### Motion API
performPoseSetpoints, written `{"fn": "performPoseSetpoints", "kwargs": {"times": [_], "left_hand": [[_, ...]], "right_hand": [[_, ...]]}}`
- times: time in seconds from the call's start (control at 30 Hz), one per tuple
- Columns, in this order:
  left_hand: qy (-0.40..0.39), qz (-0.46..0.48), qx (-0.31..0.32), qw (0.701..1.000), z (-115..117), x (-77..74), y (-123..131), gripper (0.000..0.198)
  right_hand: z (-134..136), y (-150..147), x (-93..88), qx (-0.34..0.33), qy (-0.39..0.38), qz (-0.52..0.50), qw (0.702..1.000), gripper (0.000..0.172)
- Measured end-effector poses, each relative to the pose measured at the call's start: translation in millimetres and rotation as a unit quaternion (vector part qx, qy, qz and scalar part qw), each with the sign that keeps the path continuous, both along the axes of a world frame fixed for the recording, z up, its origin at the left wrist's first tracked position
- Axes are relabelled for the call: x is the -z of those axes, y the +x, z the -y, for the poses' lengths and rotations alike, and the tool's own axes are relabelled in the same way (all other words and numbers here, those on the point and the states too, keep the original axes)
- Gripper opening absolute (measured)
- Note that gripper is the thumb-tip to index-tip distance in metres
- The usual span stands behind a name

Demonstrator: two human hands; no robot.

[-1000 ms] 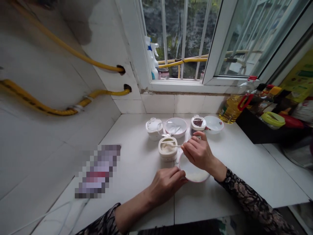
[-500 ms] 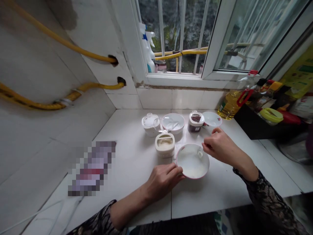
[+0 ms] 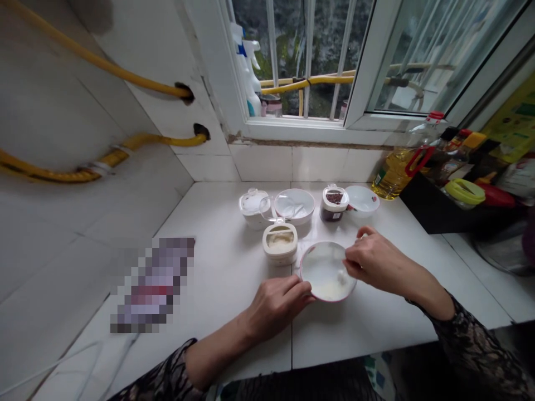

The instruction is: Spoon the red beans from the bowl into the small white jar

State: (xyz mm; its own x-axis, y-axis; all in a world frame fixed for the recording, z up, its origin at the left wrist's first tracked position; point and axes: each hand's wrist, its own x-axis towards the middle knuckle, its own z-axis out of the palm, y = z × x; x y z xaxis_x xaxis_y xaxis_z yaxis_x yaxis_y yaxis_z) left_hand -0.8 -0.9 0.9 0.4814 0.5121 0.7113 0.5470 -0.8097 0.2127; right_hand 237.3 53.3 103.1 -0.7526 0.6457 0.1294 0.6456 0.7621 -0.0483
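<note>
A white bowl (image 3: 324, 266) with a pinkish rim sits on the white counter, pale powder in its bottom. My left hand (image 3: 276, 303) rests at the bowl's left rim, fingers curled against it. My right hand (image 3: 376, 262) is pinched on a small white spoon (image 3: 343, 274) whose tip dips into the bowl from the right. Just behind the bowl stands an open cream jar (image 3: 280, 243) holding pale powder.
Behind are a lidded white jar (image 3: 252, 206), a white dish (image 3: 295, 205), a jar of dark red contents (image 3: 333, 203) and a small white bowl (image 3: 363, 200). An oil bottle (image 3: 395, 174) and a black tray of bottles (image 3: 455, 206) stand right. Yellow hoses run along the left wall.
My right hand drew the spoon out of the cream jar, swung right, then lowered the spoon into the bowl. My left hand stayed at the bowl's rim.
</note>
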Motion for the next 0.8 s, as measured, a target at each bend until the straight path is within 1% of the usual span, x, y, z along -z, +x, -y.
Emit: {"fn": "performPoseSetpoints", "kwargs": {"times": [0.07, 0.17, 0.2, 0.33, 0.47, 0.6, 0.63, 0.7, 0.8], "left_hand": [[-0.001, 0.000, 0.000, 1.000, 0, 0.1, 0, 0.018], [0.000, 0.001, 0.001, 1.000, 0, 0.2, 0, 0.016], [0.000, 0.001, 0.000, 1.000, 0, 0.2, 0, 0.016], [-0.001, -0.002, 0.001, 1.000, 0, -0.1, 0, 0.017], [-0.002, -0.002, 0.000, 1.000, 1, 0.4, -1, 0.017], [-0.010, -0.010, -0.002, 1.000, 1, 0.3, -1, 0.019], [-0.010, -0.011, -0.001, 1.000, 1, 0.1, -1, 0.020], [-0.007, -0.011, -0.001, 1.000, 1, -0.3, -1, 0.021], [-0.006, -0.013, -0.005, 1.000, 1, 0.0, -1, 0.022]], "right_hand": [[3, 0, -0.7, -0.027, -0.022, -0.008, 0.999, 0.036], [5, 0, -3.7, -0.010, 0.010, -0.022, 1.000, 0.036], [5, 0, -4.6, -0.011, 0.010, -0.022, 1.000, 0.037], [3, -1, -6.4, -0.049, -0.049, -0.022, 0.997, 0.037], [3, -2, -4.6, -0.015, -0.009, -0.026, 0.999, 0.037], [7, -2, -5.5, -0.065, -0.073, -0.024, 0.995, 0.037], [7, -1, -7.0, -0.069, -0.072, -0.029, 0.995, 0.037], [5, 1, -10.4, -0.053, -0.031, -0.035, 0.998, 0.039], [3, 4, -10.8, -0.012, 0.070, -0.020, 0.997, 0.040]]}}
